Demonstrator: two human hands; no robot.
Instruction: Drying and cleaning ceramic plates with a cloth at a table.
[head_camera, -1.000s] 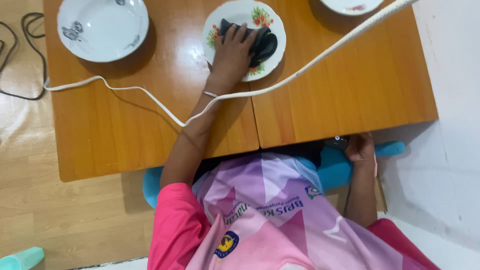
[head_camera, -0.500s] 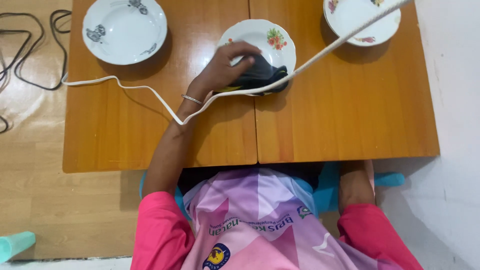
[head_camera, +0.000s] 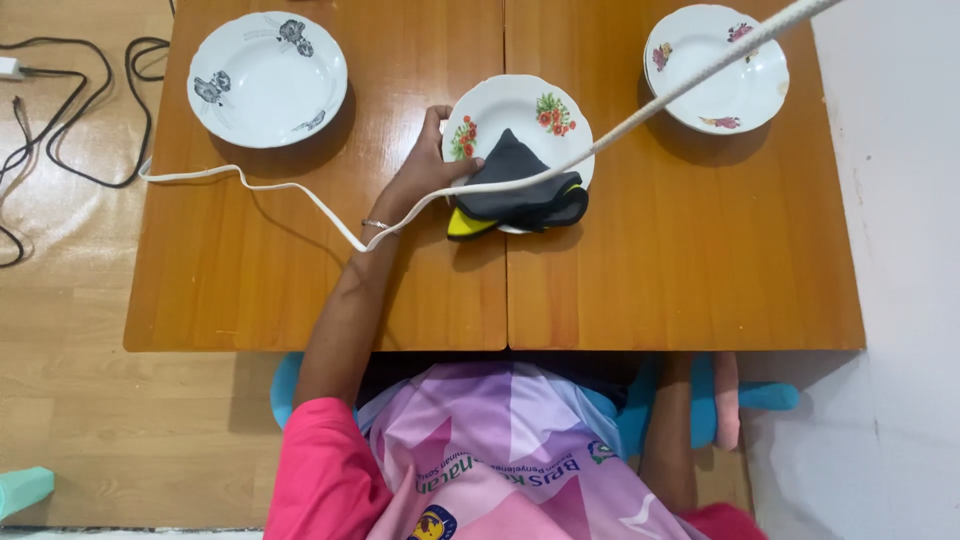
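Observation:
A white plate with red flowers (head_camera: 520, 105) sits mid-table, across the seam of the wooden table (head_camera: 650, 270). On its near half lies a dark grey cloth with a yellow edge (head_camera: 520, 195), overhanging the rim. My left hand (head_camera: 420, 175) rests at the plate's left rim; the thumb points up along the rim and the fingertips pinch the cloth's left edge. My right forearm (head_camera: 668, 440) runs under the table's front edge, and that hand is hidden.
A white cable (head_camera: 250, 185) crosses from the top right over the cloth and my wrist to the table's left edge. Two more white plates stand at far left (head_camera: 267, 78) and far right (head_camera: 715, 65). Black cables (head_camera: 60, 140) lie on the floor at left. A blue chair (head_camera: 760, 395) is beneath me.
My left hand has slid off the top of the cloth to the plate's left rim, uncovering the cloth. The view has shifted, so the plates appear lower.

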